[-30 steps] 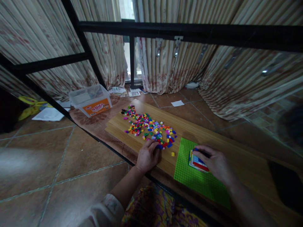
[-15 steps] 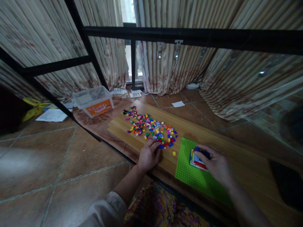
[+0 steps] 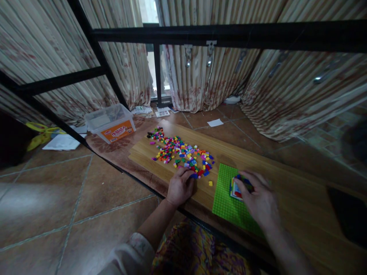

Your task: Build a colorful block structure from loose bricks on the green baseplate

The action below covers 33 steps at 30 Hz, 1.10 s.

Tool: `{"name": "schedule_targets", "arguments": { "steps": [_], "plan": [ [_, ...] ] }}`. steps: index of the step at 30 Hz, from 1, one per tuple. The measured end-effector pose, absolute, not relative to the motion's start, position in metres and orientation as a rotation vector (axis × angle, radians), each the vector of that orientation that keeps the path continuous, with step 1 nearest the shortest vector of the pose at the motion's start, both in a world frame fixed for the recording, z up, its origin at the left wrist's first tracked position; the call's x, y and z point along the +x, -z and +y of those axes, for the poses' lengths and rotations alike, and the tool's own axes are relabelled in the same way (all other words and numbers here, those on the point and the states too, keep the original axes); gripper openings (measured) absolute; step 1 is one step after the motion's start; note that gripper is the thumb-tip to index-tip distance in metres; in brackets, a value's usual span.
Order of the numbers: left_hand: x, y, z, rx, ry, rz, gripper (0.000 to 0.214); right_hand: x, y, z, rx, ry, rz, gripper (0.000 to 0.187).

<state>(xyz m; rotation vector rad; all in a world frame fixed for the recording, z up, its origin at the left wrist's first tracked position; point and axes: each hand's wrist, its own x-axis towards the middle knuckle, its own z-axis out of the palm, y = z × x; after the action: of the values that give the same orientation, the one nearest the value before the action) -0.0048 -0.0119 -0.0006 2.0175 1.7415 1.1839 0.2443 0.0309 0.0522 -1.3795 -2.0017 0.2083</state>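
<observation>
Fingers of the right hand (image 3: 260, 198) arched over the build, thumb nearest; grip and far fingertips hidden, can't tell what's held. Fingers of the left hand (image 3: 179, 187) curled nearly together at a blue brick (image 3: 194, 176); gripped or only touched, can't tell. Wooden board (image 3: 151, 165) under both sets of fingers. Clear box (image 3: 119, 131) far beyond the left fingers, orange label; something pale shows in or through it, contents unclear. Green baseplate (image 3: 225, 206) under the right fingers, bare studs on the side toward the left hand. Brick pile (image 3: 172, 147), loose, mixed colours, just past the left fingertips. Build (image 3: 235, 187) partly covered by the right fingers, on the baseplate: white, red, blue, yellow showing. To do this well, I'd say: press straight down, studs lined up, thumb bracing the build's side; pinch the blue brick by its sides, underside clear. Yellow brick (image 3: 210, 183) alone, between the two hands' fingers.
</observation>
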Motion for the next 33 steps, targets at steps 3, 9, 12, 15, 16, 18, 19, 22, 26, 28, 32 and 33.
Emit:
{"name": "schedule_targets", "arguments": {
  "steps": [3,9,12,15,16,18,19,22,26,28,32,33],
  "plan": [
    [-0.005,0.001,-0.012,2.020,-1.187,1.752,0.025,0.217,-0.061,0.013,-1.239,-0.183,-1.969,0.023],
    [-0.005,0.004,-0.011,2.018,-1.180,1.788,0.023,0.171,-0.038,0.009,-1.268,-0.268,-2.075,0.024],
    [-0.005,0.004,-0.011,2.020,-1.189,1.780,0.022,0.160,-0.024,0.020,-1.366,-0.221,-2.093,0.024],
    [-0.005,0.004,-0.010,2.015,-1.201,1.775,0.022,0.153,-0.017,0.028,-1.427,-0.185,-2.131,0.022],
    [-0.005,0.004,-0.010,2.016,-1.203,1.775,0.022,0.152,-0.016,0.029,-1.443,-0.172,-2.140,0.021],
    [-0.006,0.003,-0.010,2.027,-1.206,1.773,0.022,0.148,-0.013,0.032,-1.475,-0.151,-2.146,0.018],
    [-0.006,0.003,-0.010,2.033,-1.207,1.771,0.022,0.147,-0.012,0.033,-1.490,-0.145,-2.144,0.017],
    [-0.007,0.002,-0.009,2.049,-1.207,1.766,0.023,0.143,-0.011,0.033,-1.520,-0.156,-2.137,0.014],
    [-0.007,0.000,-0.009,2.057,-1.204,1.771,0.022,0.143,-0.024,0.023,-1.457,-0.272,-2.077,0.018],
    [-0.006,-0.001,-0.009,2.059,-1.204,1.773,0.021,0.152,-0.037,0.013,-1.380,-0.349,-1.990,0.020],
    [-0.007,0.000,-0.009,2.066,-1.212,1.787,0.021,0.193,-0.059,-0.002,-1.329,-0.445,-1.780,0.017],
    [-0.007,0.000,-0.009,2.069,-1.207,1.790,0.022,0.206,-0.061,-0.003,-1.353,-0.464,-1.729,0.017]
  ]
}}
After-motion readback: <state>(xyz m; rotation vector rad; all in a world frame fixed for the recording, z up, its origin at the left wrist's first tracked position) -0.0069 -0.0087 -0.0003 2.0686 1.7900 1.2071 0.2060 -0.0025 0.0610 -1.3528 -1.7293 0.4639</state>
